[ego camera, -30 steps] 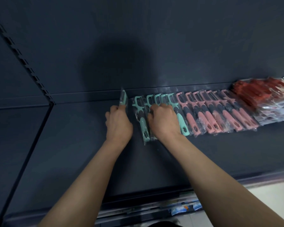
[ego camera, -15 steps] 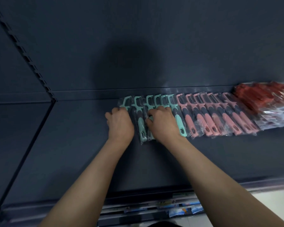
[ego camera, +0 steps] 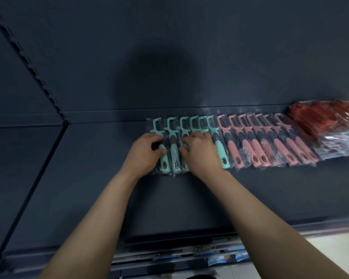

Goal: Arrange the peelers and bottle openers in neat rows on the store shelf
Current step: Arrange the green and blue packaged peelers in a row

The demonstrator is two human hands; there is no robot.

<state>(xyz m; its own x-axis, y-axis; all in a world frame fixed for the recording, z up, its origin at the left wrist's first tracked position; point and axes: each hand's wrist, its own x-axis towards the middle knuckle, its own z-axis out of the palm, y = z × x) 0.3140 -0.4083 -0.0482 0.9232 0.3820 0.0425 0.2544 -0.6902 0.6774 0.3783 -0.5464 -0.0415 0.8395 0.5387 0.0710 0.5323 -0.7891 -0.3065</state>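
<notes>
Left hand (ego camera: 147,152) is curled round the end teal peeler (ego camera: 163,156), right hand (ego camera: 201,153) round its neighbours (ego camera: 184,125), at 12 o'clock on the shelf (ego camera: 89,188). Row is being squared; handle ends likely want aligning next.

The shelf (ego camera: 89,188) is a flat board of dark blue-grey metal, and behind it stands a back panel (ego camera: 240,47) of the same colour. A round shadow (ego camera: 155,81) lies on this panel. On the left, a slotted upright strip (ego camera: 28,63) separates a neighbouring section (ego camera: 12,168). Below the front edge some coloured packages (ego camera: 220,256) are visible, blurred. The floor (ego camera: 330,244) at the lower right is pale.
</notes>
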